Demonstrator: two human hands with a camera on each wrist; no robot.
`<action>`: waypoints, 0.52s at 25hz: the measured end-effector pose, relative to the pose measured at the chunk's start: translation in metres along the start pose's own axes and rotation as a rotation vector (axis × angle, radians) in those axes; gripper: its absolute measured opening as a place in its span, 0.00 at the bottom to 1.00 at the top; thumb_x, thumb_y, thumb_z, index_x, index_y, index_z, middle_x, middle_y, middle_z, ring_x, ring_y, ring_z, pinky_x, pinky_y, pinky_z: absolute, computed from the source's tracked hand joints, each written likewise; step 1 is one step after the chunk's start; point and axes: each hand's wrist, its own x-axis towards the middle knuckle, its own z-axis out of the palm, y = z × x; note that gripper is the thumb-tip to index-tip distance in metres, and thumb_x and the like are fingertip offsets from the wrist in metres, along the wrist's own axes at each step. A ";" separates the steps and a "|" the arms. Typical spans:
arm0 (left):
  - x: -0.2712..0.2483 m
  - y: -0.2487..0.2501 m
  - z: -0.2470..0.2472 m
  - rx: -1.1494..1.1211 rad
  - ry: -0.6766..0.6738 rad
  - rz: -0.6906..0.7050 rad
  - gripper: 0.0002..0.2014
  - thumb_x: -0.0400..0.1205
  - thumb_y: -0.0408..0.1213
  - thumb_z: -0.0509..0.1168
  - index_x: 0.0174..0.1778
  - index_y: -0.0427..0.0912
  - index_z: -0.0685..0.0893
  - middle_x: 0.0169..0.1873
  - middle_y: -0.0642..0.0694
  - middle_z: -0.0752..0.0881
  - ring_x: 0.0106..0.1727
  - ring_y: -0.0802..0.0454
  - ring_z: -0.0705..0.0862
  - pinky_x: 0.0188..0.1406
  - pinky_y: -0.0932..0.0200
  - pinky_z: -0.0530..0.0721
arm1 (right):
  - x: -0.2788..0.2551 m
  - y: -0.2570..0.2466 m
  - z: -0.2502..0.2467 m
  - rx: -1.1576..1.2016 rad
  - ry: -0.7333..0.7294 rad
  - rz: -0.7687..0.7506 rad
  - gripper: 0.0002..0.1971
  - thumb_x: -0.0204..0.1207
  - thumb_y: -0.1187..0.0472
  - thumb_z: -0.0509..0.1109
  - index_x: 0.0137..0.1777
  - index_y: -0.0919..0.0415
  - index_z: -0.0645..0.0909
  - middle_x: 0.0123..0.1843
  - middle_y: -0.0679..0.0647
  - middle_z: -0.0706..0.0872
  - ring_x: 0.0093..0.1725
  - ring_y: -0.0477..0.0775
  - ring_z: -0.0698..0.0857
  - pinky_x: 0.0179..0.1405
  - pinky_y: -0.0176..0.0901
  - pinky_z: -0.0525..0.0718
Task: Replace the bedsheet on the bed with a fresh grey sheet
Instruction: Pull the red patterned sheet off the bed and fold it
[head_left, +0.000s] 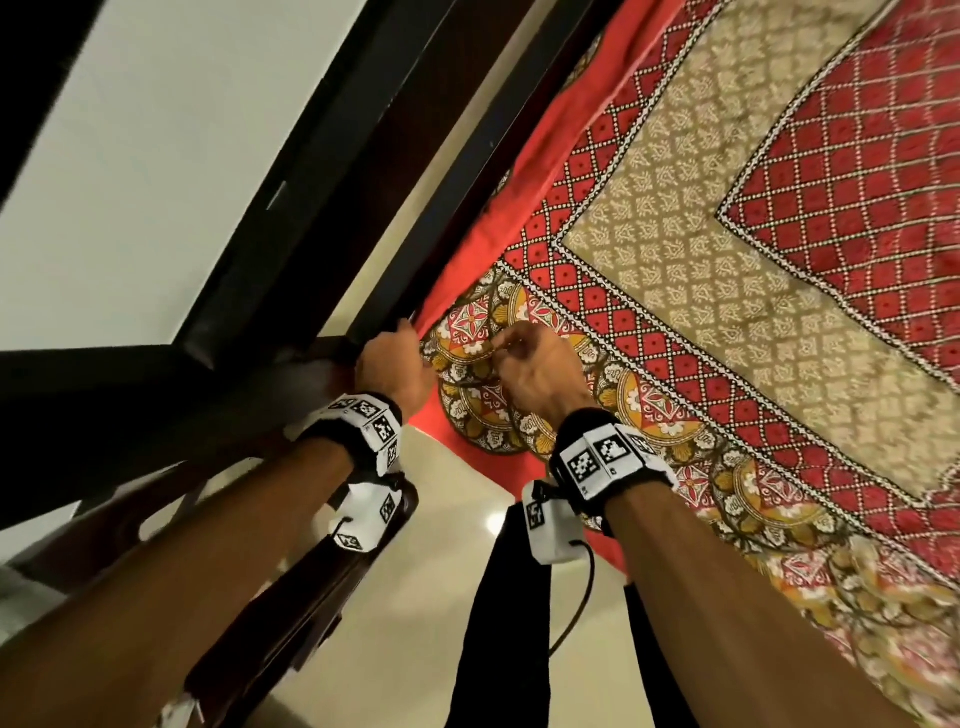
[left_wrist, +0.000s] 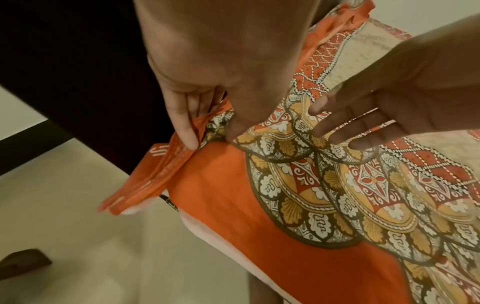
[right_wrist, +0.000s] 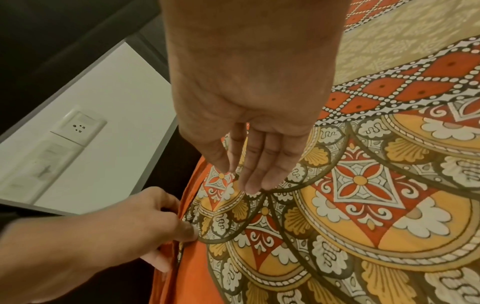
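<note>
Covering the mattress: red-and-orange patterned cotton bedsheet, thin, limp, light, likely bunching easily. Left hand pinches its folded corner edge by the dark wooden bed frame; right hand rests flat-fingered nearby. Best hold: corners.

Both forearms are bare. Behind the left hand sits a black wristband carrying white blocks printed with black square codes. Behind the right hand is a matching black band with coded white blocks, and a thin black cable loops below it.
</note>
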 end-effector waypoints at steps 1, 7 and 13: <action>-0.002 0.001 0.001 -0.010 0.023 -0.001 0.17 0.84 0.38 0.70 0.64 0.32 0.79 0.57 0.31 0.88 0.60 0.30 0.87 0.58 0.37 0.87 | 0.002 -0.001 0.000 0.000 0.001 -0.002 0.06 0.83 0.61 0.71 0.57 0.51 0.83 0.45 0.47 0.93 0.31 0.43 0.87 0.30 0.40 0.84; -0.019 0.002 -0.002 -0.402 0.103 -0.077 0.07 0.80 0.36 0.65 0.36 0.40 0.81 0.36 0.42 0.86 0.44 0.36 0.87 0.38 0.53 0.78 | -0.005 -0.002 -0.003 0.036 0.035 -0.038 0.06 0.84 0.60 0.71 0.59 0.52 0.82 0.44 0.51 0.92 0.23 0.35 0.80 0.25 0.33 0.76; -0.062 0.041 -0.011 -0.790 0.042 0.045 0.10 0.81 0.41 0.66 0.34 0.44 0.83 0.32 0.52 0.87 0.36 0.50 0.85 0.31 0.61 0.77 | -0.033 -0.006 -0.011 0.176 0.104 -0.096 0.22 0.84 0.41 0.68 0.67 0.57 0.79 0.51 0.55 0.92 0.38 0.48 0.85 0.39 0.44 0.83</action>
